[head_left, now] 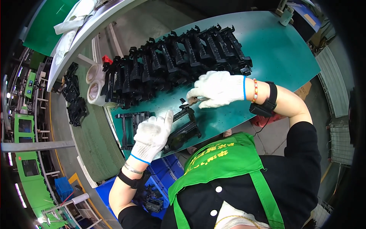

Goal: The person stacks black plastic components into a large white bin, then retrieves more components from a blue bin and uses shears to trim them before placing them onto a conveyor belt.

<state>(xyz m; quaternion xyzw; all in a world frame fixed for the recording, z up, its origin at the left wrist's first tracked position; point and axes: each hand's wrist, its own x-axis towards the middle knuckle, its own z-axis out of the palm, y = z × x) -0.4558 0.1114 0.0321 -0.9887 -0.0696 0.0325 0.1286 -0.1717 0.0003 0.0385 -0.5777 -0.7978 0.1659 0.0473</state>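
Observation:
My left hand (151, 133), in a white knitted glove, grips the left side of a black plastic frame (185, 133) near the table's front edge. The glove hides where its fingers meet the frame. My right hand (220, 89), gloved too, closes on a small metal tool (193, 100), mostly covered by the fingers, so its kind does not show. The tool's tip is by the frame's upper corner; whether they touch I cannot tell. A second black plastic frame (127, 117) lies on the table, just left of my left hand and partly behind it.
Many similar black frames (171, 57) stand in a row across the green table (274, 49). Rolls of clear film (95, 91) stand at its left end, beside a green belt (95, 143). Below the table's front edge, a blue bin (164, 198) holds black parts. A bottle (286, 16) stands far right.

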